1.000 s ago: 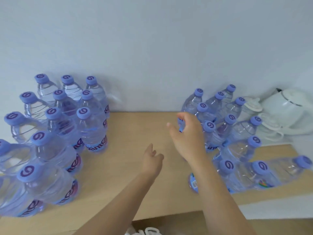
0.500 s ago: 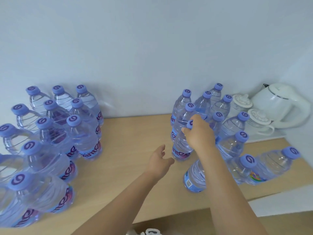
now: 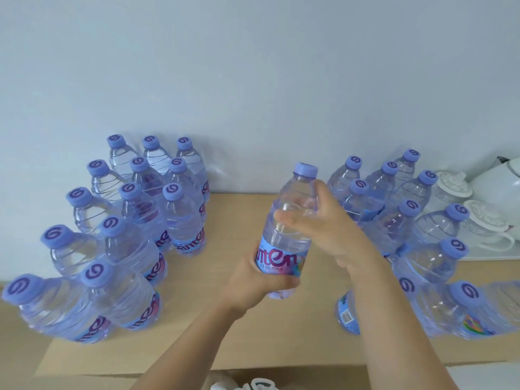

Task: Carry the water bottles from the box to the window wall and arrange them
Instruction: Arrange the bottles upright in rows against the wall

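A clear water bottle [image 3: 292, 215] with a purple cap is held upright above the wooden surface [image 3: 242, 220], between two groups of bottles. My left hand [image 3: 259, 280] grips its lower part around the label. My right hand [image 3: 323, 229] grips its upper body below the neck. The left group of several upright bottles [image 3: 140, 229] stands against the white wall. The right group [image 3: 394, 209] also stands by the wall, and a few bottles [image 3: 439, 311] lie on their sides at its front.
A white kettle [image 3: 503, 178] and white lidded cups [image 3: 486, 220] stand on a tray at the far right. The white wall [image 3: 253, 94] backs the surface. A cardboard edge and something white [image 3: 247, 385] show at the bottom.
My right hand lifted one bottle out of the right group and brought it left to the middle. My left hand rose and took hold of its lower part.
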Motion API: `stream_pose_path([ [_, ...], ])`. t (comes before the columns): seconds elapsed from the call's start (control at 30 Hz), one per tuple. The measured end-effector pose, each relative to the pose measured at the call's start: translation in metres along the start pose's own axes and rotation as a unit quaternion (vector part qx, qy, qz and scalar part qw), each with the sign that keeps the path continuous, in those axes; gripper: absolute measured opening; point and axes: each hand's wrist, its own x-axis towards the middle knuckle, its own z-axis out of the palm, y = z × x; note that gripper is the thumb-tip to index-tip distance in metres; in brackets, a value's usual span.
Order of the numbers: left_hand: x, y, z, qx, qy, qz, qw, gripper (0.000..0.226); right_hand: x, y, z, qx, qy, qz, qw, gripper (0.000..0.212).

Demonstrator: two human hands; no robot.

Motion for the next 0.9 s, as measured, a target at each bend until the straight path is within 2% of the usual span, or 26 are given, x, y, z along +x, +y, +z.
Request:
stream_pose_path([
  [0.07,-0.012,0.004,-0.005,-0.012,-0.004,-0.001,1.000,0.020,0.002,0.008,0.016,-0.008,-0.009,-0.011,1.000,0.051],
  [0.13,-0.022,0.005,-0.009,-0.015,0.042,-0.012,0.999,0.020,0.008,0.011,0.028,0.017,-0.018,-0.027,0.999,0.043],
  [0.2,-0.030,0.004,-0.013,0.019,0.137,-0.030,0.990,0.030,0.013,0.011,0.037,0.054,-0.049,-0.015,0.997,0.038],
  [0.3,-0.040,0.002,-0.020,0.106,0.333,-0.055,0.935,0.059,0.023,0.010,0.053,0.009,-0.080,-0.005,0.997,0.028],
  [0.37,-0.048,0.001,-0.025,0.147,0.378,-0.027,0.913,0.071,0.026,0.007,0.065,-0.028,-0.089,-0.030,0.995,0.020],
  [0.43,-0.058,0.002,-0.037,0.129,0.367,-0.010,0.921,0.081,0.029,0.003,0.072,-0.014,-0.092,-0.059,0.994,0.026],
  [0.5,-0.067,0.004,-0.056,0.030,0.279,-0.010,0.960,0.087,0.034,-0.001,0.075,0.016,-0.148,-0.084,0.985,0.026],
  [0.57,-0.076,0.005,-0.069,-0.048,0.150,-0.007,0.987,0.069,0.037,-0.002,0.080,0.046,-0.229,-0.076,0.969,0.034],
  [0.6,-0.079,0.003,-0.070,-0.056,0.132,-0.002,0.990,0.055,0.038,-0.003,0.084,0.054,-0.256,-0.060,0.963,0.037],
  [0.67,-0.082,-0.003,-0.067,-0.069,0.173,0.008,0.982,0.044,0.040,-0.001,0.095,0.033,-0.267,-0.048,0.962,0.030],
  [0.73,-0.082,-0.014,-0.065,-0.079,0.215,0.002,0.973,0.052,0.041,0.002,0.106,-0.021,-0.247,-0.041,0.968,0.025],
  [0.8,-0.083,-0.024,-0.068,-0.078,0.236,-0.023,0.968,0.056,0.043,0.011,0.112,-0.073,-0.215,-0.020,0.974,0.031],
  [0.9,-0.081,-0.038,-0.071,-0.041,0.287,-0.072,0.954,0.049,0.043,0.027,0.121,-0.107,-0.184,-0.001,0.977,0.035],
])
